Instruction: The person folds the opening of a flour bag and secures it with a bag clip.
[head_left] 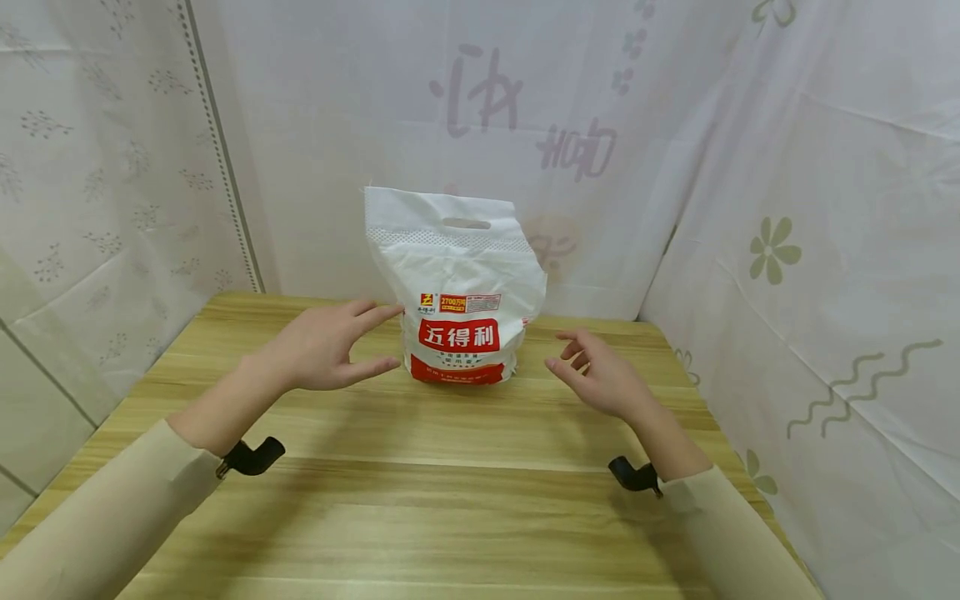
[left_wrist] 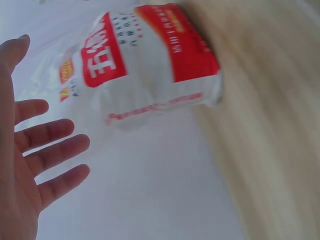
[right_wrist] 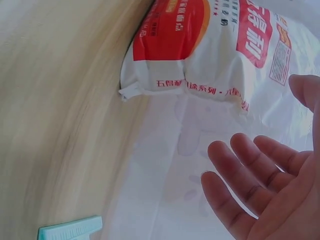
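Note:
A white flour bag [head_left: 459, 275] with red printed panels and a cut-out handle slot stands upright at the back of the wooden table. To its left is my left hand [head_left: 322, 346], its fingers spread towards the bag; the head view cannot tell whether the fingertips touch it. In the left wrist view this hand [left_wrist: 30, 160] holds nothing. On the other side, my right hand [head_left: 600, 375] hovers apart from the bag with loosely bent fingers. The right wrist view shows the right palm [right_wrist: 270, 190] facing the bag's printed side [right_wrist: 215, 45], with nothing in its grasp.
A teal plastic piece with a ridged edge [right_wrist: 70, 229] lies on the table in the right wrist view; its kind is unclear. Patterned white curtains [head_left: 570, 100] hang behind and at both sides of the table [head_left: 450, 517]. Each wrist carries a black camera mount [head_left: 253, 457].

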